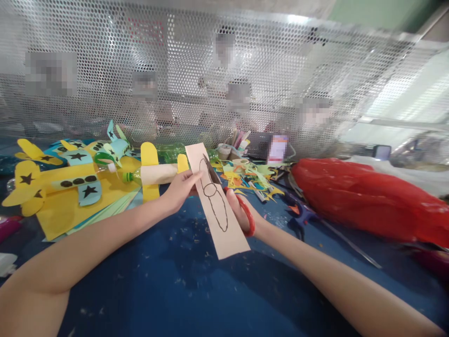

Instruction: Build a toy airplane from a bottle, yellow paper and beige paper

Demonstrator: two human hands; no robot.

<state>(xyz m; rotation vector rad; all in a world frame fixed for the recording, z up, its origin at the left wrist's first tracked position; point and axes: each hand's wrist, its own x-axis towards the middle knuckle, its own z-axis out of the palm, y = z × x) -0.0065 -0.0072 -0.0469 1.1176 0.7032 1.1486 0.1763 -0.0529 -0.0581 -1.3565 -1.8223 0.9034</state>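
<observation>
My left hand (184, 189) pinches the left edge of a pale pink paper strip (224, 243), thumb on top. A propeller outline with a small circle at its middle is drawn on the strip in black. My right hand (238, 210) grips red-handled scissors (250, 220), whose dark blades lie along the right side of the outline's upper half. Left of my left hand rests a small bottle plane (159, 174) with a pink paper wrap, yellow paper wings and a green cap. The rest of the scissors' handle is hidden behind my fingers and the strip.
Finished yellow and blue paper planes (80, 180) with black stars lie at the left. Coloured paper scraps (249, 175) are heaped at the back. Blue-handled scissors (303, 215) lie near a red plastic bag (365, 199) on the right. Perforated metal sheeting (189, 70) stands behind the blue table (157, 290).
</observation>
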